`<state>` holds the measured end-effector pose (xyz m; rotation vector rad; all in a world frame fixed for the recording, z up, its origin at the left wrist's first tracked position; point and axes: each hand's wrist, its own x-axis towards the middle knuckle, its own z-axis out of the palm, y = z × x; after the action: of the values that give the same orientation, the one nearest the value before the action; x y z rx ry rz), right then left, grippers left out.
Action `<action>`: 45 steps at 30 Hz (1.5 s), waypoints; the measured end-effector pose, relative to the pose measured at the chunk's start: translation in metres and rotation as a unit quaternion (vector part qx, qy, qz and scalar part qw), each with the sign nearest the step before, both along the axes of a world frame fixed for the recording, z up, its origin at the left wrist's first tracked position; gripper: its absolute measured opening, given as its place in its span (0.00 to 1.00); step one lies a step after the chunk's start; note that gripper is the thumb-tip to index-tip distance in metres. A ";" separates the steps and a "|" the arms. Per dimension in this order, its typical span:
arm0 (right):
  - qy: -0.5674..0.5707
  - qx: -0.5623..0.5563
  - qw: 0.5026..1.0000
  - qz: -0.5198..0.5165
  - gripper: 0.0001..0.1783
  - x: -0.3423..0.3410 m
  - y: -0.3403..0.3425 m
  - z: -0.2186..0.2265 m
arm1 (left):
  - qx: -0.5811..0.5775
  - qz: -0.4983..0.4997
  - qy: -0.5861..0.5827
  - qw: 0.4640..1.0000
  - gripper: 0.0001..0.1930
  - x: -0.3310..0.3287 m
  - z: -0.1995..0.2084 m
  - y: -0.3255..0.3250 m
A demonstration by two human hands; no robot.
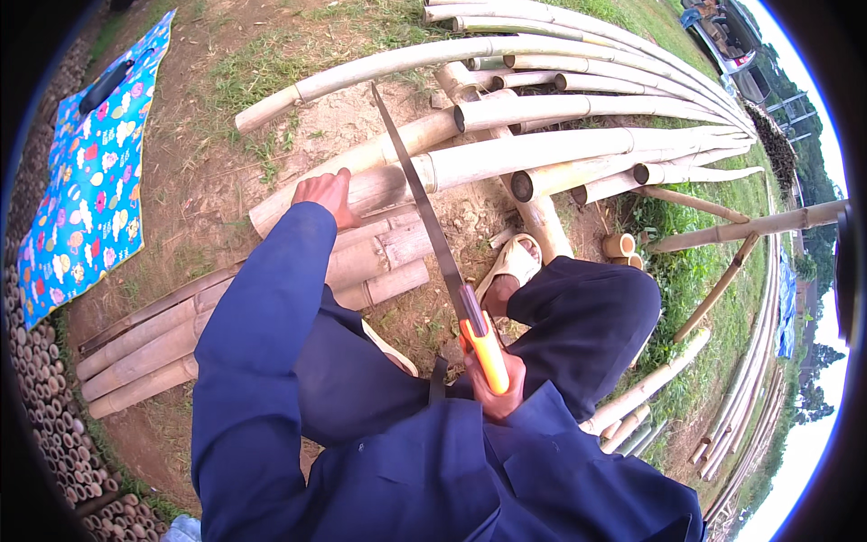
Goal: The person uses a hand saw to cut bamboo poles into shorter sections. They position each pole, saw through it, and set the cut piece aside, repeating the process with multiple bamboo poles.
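My left hand (pixel 327 196) grips the near end of a thick, pale bamboo pole (pixel 506 159), its fingers bent over the top. In my right hand (pixel 502 390) is a handsaw with an orange handle (pixel 485 354), held close to my body. The long, dark saw blade (pixel 424 206) slants away to the upper left, crossing over the pole just right of my left hand. Whether its teeth touch the bamboo, I cannot tell. Another bamboo length (pixel 411 137) lies right behind the gripped pole, its end near my left hand.
More long poles (pixel 596 106) lie to the right across a bamboo crosspiece (pixel 542 221). Shorter cut lengths (pixel 144 361) rest on the ground at left, near stacked bamboo rings (pixel 54 406). A blue patterned sheet (pixel 95 181) holds a dark object (pixel 106 88). My sandalled foot (pixel 510 271) is beside the crosspiece.
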<state>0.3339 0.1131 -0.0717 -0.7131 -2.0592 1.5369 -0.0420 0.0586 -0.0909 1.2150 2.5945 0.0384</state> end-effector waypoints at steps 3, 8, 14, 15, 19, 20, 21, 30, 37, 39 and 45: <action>0.018 -0.055 0.998 0.004 0.06 -0.085 0.033 0.001 | 0.024 -0.001 0.007 1.000 0.31 0.001 -0.001 0.006; 0.055 0.091 0.994 -0.016 0.08 -0.106 0.037 -0.024 | 0.032 -0.010 0.003 0.999 0.31 -0.003 -0.008 0.008; 0.040 0.058 0.997 0.017 0.12 -0.106 0.032 -0.017 | 0.004 0.003 0.003 1.000 0.35 -0.006 0.008 -0.017; 0.018 0.060 0.998 0.007 0.11 -0.086 0.036 -0.026 | 0.014 -0.009 -0.002 1.000 0.35 -0.004 0.000 -0.009; 0.007 0.030 1.000 -0.006 0.11 0.005 0.024 -0.030 | 0.017 -0.017 -0.004 1.000 0.37 0.000 0.000 0.010; 0.002 0.011 1.000 0.000 0.10 0.006 0.022 -0.027 | 0.015 -0.011 -0.003 1.000 0.37 -0.002 0.001 0.007; -0.004 0.015 1.000 0.003 0.10 0.004 0.025 -0.020 | 0.039 -0.003 -0.003 0.999 0.37 -0.005 0.000 0.008; -0.044 0.014 0.997 0.064 0.08 -0.034 0.054 0.018 | 0.250 -0.092 0.146 0.953 0.31 0.057 -0.018 -0.003; -0.088 -0.128 0.986 0.053 0.09 -0.060 0.078 0.043 | -0.090 -0.250 -0.472 0.840 0.15 0.253 -0.139 -0.015; -0.093 -0.103 0.989 0.053 0.10 -0.071 0.083 0.040 | -0.181 -0.238 -0.579 0.759 0.16 0.307 -0.161 -0.031; -0.149 -0.098 0.981 0.074 0.12 -0.102 0.115 0.038 | -0.278 -0.232 -0.654 0.663 0.16 0.358 -0.175 -0.035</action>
<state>0.2316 0.2285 -0.0341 -0.9315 -2.2373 1.8311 0.3156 0.0235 -0.2661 0.9445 0.8821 0.0040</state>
